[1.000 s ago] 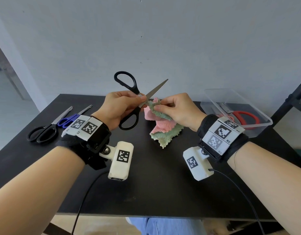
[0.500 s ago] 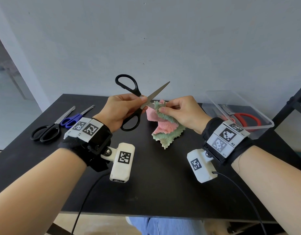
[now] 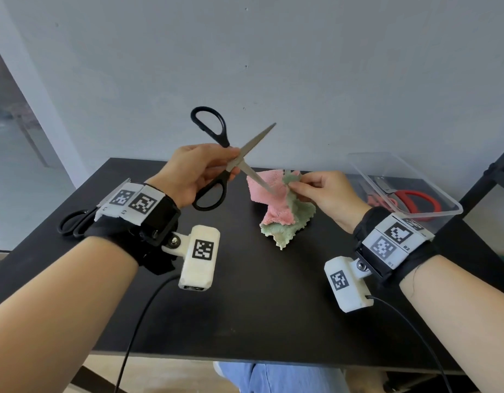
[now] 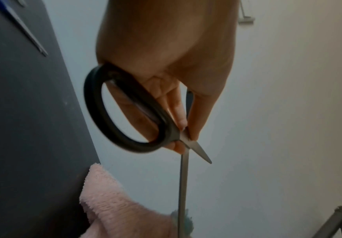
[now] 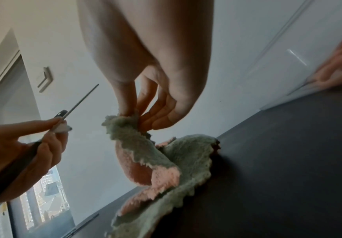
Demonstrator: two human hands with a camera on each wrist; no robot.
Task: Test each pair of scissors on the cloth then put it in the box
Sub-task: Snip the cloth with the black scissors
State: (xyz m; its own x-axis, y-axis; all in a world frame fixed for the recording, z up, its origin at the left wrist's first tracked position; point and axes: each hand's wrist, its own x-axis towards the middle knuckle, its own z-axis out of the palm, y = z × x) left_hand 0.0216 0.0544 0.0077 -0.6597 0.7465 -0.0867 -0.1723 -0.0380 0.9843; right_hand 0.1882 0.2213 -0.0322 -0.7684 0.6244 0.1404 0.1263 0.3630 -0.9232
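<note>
Over the middle of the black table [image 3: 273,307] the test is mid-way: red scissors [image 3: 412,201] already lie in the clear box [image 3: 443,194] at far right, another black pair [image 3: 75,222] waits at far left. Left hand [image 3: 194,171] grips the black scissors [image 3: 216,165] near the pivot, blades spread wide, lower blade against the pink-and-green cloth [image 3: 279,205]. Right hand [image 3: 324,191] pinches the cloth's top edge, lifting it just right of the blades; no cut is visible yet

Soft daylight from left window; wrist views dim, blurred; edges distorted.
</note>
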